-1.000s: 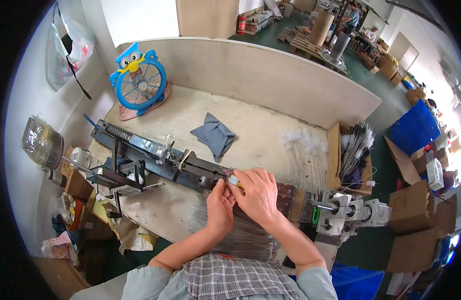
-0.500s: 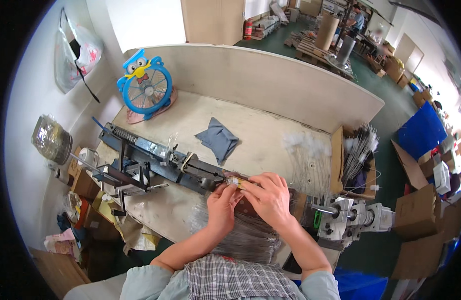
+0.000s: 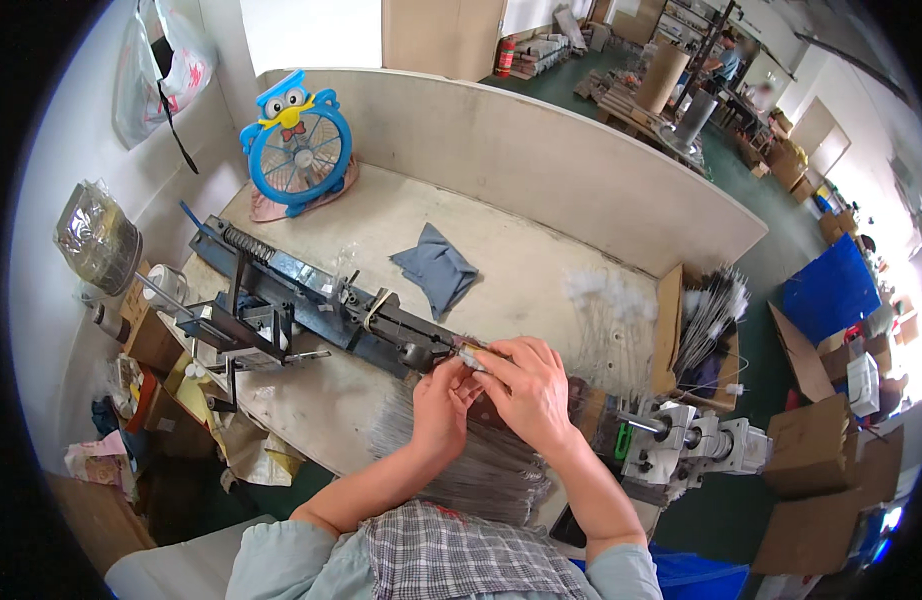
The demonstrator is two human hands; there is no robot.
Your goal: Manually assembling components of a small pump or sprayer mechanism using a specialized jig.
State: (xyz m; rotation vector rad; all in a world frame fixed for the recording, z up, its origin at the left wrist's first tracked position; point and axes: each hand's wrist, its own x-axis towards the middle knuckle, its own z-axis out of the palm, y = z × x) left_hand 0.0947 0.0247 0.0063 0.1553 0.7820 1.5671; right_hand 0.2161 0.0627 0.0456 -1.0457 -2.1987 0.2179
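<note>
My two hands meet at the near end of a long dark metal fixture [image 3: 326, 300] on the bench. Between the fingertips of my right hand [image 3: 533, 392] is a small whitish piece [image 3: 470, 356], too small to name. My left hand [image 3: 441, 408] is closed in a pinch just left of it; whatever its fingers grip is hidden. Beneath both wrists lies a thick bundle of thin grey wires [image 3: 486, 478]. A round dark knob [image 3: 414, 357] on the fixture sits close to my left fingertips.
A grey cloth [image 3: 436, 272] lies beyond the fixture, and a blue cartoon fan [image 3: 299, 160] stands at the back left. Loose white-tipped wires [image 3: 606, 320] and a cardboard box [image 3: 668, 330] are on the right. A metal clamping device [image 3: 681, 440] occupies the near right edge.
The view has shifted slightly. Both hands stay together at the fixture's end, and my right fingers have closed farther over the small piece.
</note>
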